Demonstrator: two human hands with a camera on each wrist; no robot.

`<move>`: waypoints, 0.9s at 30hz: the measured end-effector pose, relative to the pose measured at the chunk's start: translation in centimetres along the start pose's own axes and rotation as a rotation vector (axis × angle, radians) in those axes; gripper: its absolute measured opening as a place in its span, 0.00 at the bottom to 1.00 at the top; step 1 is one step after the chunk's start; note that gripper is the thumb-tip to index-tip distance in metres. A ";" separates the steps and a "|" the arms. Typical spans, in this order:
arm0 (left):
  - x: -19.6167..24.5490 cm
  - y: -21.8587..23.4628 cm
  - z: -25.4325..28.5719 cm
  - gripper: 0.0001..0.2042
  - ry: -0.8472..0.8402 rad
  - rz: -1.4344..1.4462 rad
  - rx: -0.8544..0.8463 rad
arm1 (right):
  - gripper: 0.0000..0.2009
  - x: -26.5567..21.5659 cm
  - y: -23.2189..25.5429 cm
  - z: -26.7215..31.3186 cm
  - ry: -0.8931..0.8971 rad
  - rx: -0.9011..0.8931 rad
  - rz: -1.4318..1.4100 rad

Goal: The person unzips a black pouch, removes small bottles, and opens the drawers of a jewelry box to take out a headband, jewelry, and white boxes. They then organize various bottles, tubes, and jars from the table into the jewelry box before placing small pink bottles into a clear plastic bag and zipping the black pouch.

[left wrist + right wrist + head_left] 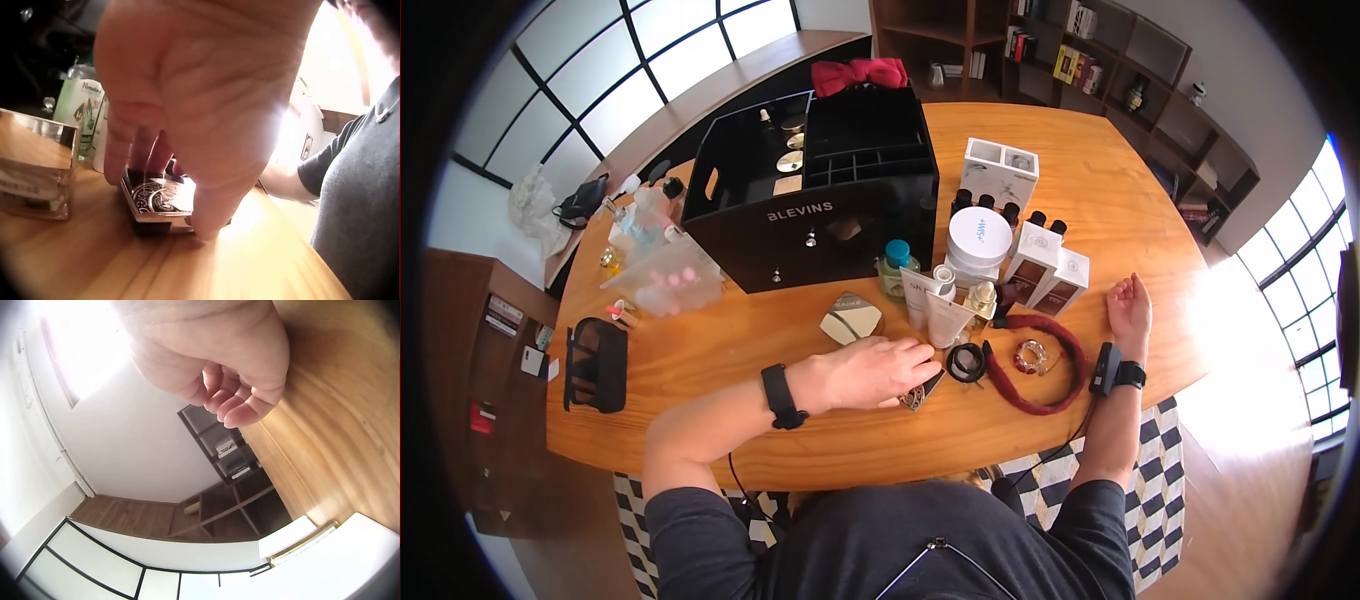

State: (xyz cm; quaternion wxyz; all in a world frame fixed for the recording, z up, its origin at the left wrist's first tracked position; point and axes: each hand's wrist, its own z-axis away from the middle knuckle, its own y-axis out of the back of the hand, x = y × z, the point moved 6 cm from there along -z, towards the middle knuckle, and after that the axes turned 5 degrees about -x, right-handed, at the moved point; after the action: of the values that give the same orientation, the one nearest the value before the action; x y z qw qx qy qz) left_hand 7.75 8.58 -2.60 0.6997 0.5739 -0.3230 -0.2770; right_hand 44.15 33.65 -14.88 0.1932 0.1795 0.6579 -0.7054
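A dark, angular case with a silver patterned top [156, 197] lies on the table, also partly visible in the head view [914, 398]. My left hand [865, 373] covers most of it from above; in the left wrist view the hand [200, 94] grips it, thumb at one side and fingers at the other. My right hand [1131, 312] rests at the table's right side, holding nothing, fingers loosely curled in the right wrist view [219, 356]. A polygonal mirrored item [851, 319] lies just beyond my left hand.
A black organizer [800, 235] stands behind. White tubes [946, 320], a white round jar [980, 238] and boxes [1032, 262] stand right of it. A black coil [966, 363], red headband [1040, 403] and bracelet [1031, 357] lie between the hands. Dark glasses [597, 365] lie left.
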 end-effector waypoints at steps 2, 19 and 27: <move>-0.2 0.2 0.3 0.24 -0.024 -0.011 0.065 | 0.05 0.0 -0.1 0.1 0.005 0.006 0.005; -0.5 -0.3 0.9 0.11 0.036 0.079 0.132 | 0.06 -0.1 0.2 -0.3 -0.005 0.005 0.025; -1.2 3.5 3.0 0.10 0.045 0.032 0.237 | 0.05 0.0 0.2 -0.3 -0.003 0.025 0.025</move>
State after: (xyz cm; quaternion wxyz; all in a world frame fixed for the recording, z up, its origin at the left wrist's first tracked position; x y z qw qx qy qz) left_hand 4.72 8.32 1.07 0.6383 0.6535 -0.3469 -0.2126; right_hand 44.23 33.90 -15.06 0.2007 0.1888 0.6464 -0.7115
